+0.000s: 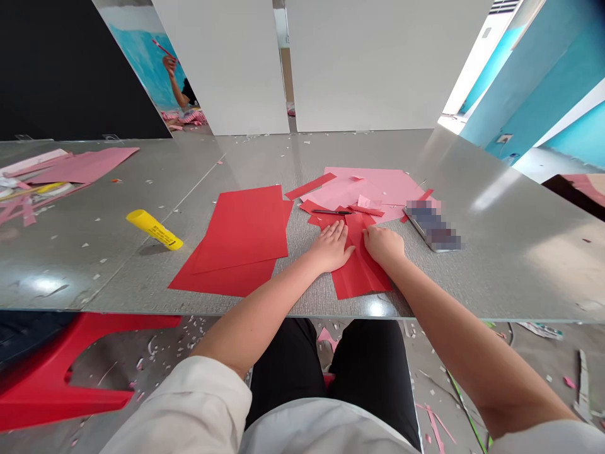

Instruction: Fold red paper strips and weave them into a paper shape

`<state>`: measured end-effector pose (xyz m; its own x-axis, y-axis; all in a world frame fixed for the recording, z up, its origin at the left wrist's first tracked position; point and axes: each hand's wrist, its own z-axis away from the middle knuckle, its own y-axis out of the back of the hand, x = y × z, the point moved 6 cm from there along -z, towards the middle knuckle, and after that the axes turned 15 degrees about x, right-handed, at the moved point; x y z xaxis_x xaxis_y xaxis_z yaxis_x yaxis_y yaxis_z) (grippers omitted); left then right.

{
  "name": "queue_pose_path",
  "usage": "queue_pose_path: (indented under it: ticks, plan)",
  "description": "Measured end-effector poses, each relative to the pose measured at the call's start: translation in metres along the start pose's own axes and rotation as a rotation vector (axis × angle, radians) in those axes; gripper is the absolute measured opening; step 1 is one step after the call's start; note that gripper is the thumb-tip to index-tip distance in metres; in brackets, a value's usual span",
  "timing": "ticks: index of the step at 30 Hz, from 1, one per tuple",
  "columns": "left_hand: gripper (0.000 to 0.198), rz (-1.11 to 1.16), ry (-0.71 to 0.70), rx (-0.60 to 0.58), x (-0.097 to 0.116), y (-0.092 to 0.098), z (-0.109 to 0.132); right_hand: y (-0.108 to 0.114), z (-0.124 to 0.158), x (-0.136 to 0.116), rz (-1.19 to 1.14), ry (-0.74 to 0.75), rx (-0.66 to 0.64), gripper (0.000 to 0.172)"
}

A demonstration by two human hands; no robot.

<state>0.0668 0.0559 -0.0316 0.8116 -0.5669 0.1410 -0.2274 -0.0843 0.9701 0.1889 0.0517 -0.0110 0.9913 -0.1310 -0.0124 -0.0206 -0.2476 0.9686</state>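
Note:
A folded sheet of red paper [362,277] with creases running along it lies near the table's front edge. My left hand [331,246] rests flat on its left part, fingers stretched out. My right hand [384,243] is closed on its right side, knuckles against the paper; the fingertips are hidden. Just beyond my hands a black pen [331,212] lies across red scraps. Under those scraps is a pink sheet [392,183]. To the left, red sheets [250,227] are stacked a little askew.
A yellow glue stick [154,229] is at the left, a phone [432,227] at the right. Pink paper and strips [89,165] lie far left. White panels [368,69] stand along the back edge. Beyond a gap, another person's hand [170,65] holds a red stick. A red stool [57,397] stands below.

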Motion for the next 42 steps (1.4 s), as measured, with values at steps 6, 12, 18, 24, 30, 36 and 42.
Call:
queue_pose_path:
  ticks: [6, 12, 18, 24, 30, 36, 42]
  plan:
    - [0.069, -0.018, -0.017, 0.005, 0.001, 0.000, 0.000, 0.000, 0.001, 0.000, 0.007, 0.006, 0.018, 0.040]
    - [0.069, -0.019, -0.012, 0.011, 0.000, -0.002, 0.000, 0.002, 0.001, 0.000, 0.008, 0.008, 0.030, 0.039]
    - [0.069, -0.015, -0.017, 0.009, 0.001, 0.000, 0.000, 0.002, 0.002, 0.000, -0.003, 0.004, 0.031, 0.039]
    - [0.069, -0.017, -0.023, 0.012, 0.000, 0.000, 0.000, 0.000, 0.000, 0.003, -0.030, -0.014, 0.014, 0.040]
    - [0.065, -0.030, -0.037, 0.035, 0.000, 0.000, 0.001, 0.005, 0.007, 0.016, -0.129, -0.077, -0.092, 0.049]
    - [0.062, -0.037, -0.037, 0.078, 0.001, 0.008, 0.001, 0.016, 0.021, 0.014, -0.118, -0.066, -0.040, 0.037]
    - [0.069, 0.031, -0.087, 0.029, 0.017, 0.015, 0.017, 0.021, 0.018, 0.010, -0.027, -0.067, 0.046, 0.040]
